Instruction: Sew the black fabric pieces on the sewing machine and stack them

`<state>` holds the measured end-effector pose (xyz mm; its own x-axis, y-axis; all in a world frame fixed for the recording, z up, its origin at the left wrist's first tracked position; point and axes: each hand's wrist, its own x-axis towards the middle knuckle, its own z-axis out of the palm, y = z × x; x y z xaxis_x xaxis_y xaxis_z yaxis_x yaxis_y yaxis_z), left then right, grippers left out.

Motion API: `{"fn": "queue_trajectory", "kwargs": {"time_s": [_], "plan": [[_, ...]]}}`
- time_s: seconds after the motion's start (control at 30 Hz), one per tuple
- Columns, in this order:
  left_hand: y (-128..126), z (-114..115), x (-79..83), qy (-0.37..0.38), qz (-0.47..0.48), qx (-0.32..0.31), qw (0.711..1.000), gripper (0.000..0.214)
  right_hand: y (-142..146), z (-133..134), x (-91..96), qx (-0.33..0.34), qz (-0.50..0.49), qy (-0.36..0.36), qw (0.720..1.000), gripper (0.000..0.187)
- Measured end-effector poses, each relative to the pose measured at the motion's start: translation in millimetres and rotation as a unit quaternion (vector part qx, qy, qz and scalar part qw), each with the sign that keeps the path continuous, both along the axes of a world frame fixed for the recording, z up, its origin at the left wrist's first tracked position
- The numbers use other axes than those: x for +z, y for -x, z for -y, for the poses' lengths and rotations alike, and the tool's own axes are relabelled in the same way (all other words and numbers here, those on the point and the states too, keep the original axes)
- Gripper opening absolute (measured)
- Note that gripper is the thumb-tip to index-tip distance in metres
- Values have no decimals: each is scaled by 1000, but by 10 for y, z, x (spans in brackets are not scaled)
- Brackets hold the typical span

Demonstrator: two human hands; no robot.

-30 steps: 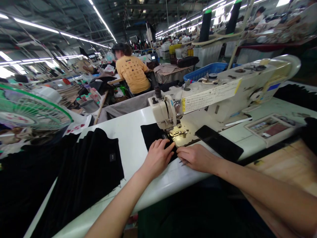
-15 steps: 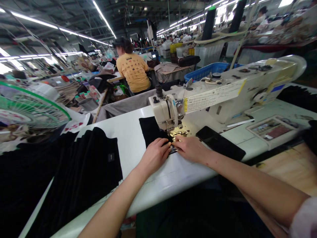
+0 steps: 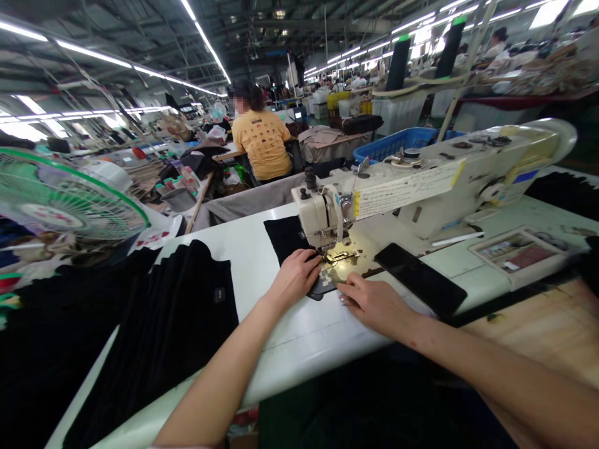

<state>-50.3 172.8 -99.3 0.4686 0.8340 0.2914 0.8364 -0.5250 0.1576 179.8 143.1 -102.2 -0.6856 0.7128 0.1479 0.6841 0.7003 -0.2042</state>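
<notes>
1. Pale tabletop (image 3: 248, 243) bears the sewing machine (image 3: 423, 218), giving cloth flat support.
2. Left hand (image 3: 294, 279) bends over black cloth (image 3: 281, 235) beside the machine head (image 3: 309, 213), probably steadying it (pressing or pinching, unclear).
3. Right hand (image 3: 374, 302) curls nearby, its grip hidden.

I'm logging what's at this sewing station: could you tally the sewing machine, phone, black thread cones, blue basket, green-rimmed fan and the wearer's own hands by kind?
Sewing machine: 1
Phone: 1
Black thread cones: 2
Blue basket: 1
Green-rimmed fan: 1
Hands, left hand and right hand: 2
Total: 8
</notes>
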Motion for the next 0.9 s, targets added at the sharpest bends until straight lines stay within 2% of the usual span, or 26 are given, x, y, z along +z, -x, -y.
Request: {"fn": "queue_trajectory", "kwargs": {"time_s": [0.1,0.23,0.4,0.53,0.63,0.7,0.8,0.9], "plan": [[-13,37,-32,9,1,27,1000,32,-81,197,-96,13,8,-10,1000,23],[-44,93,-69,26,-7,91,995,36,-111,242,-187,17,-8,-34,999,26],[-95,143,-131,41,-17,209,977,64,-127,192,-258,37,-41,-65,996,27],[-157,420,-80,74,-25,218,973,66,-134,198,-264,44,-50,-72,995,27],[-117,670,78,102,2,244,964,50,-132,205,-255,42,-51,-76,995,28],[-16,723,198,102,23,323,941,45,-136,204,-264,42,-55,-83,994,27],[169,620,299,91,26,468,879,44,-160,196,-322,54,-72,-104,991,28],[262,459,270,107,34,534,838,32,-192,167,-417,81,-96,-140,982,29]]}}
